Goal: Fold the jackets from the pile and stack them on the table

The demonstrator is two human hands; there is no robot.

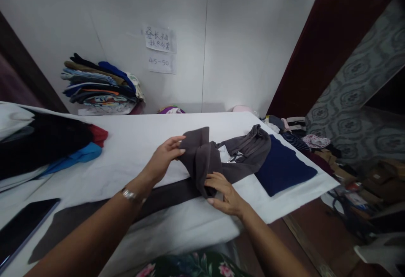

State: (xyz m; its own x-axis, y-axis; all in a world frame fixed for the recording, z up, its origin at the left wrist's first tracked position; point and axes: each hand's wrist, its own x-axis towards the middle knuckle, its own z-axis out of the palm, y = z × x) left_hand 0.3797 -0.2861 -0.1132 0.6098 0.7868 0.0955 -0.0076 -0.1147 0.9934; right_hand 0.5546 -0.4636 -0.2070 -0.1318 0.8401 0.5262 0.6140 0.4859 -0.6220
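Observation:
A dark grey-brown garment (243,146) lies bunched on the white table. One long flat part of it, like a sleeve (171,197), stretches toward the lower left under my left forearm. My left hand (164,154) pinches the raised upper left edge of the bunched cloth. Lower on the same cloth, my right hand (226,194) has its fingers closed on a fold near the table's front edge. Between the folds shows a small white patch with a thin shiny item (233,157) that I cannot make out. A navy folded cloth (283,167) lies to the right, partly beneath the garment.
A phone (25,226) lies at the lower left. Piled clothes (38,142) cover the table's left side, and a folded stack (101,85) stands against the wall below handwritten paper signs (160,38). Clothes (300,133) and boxes (379,176) crowd the right, beyond the table edge (329,182).

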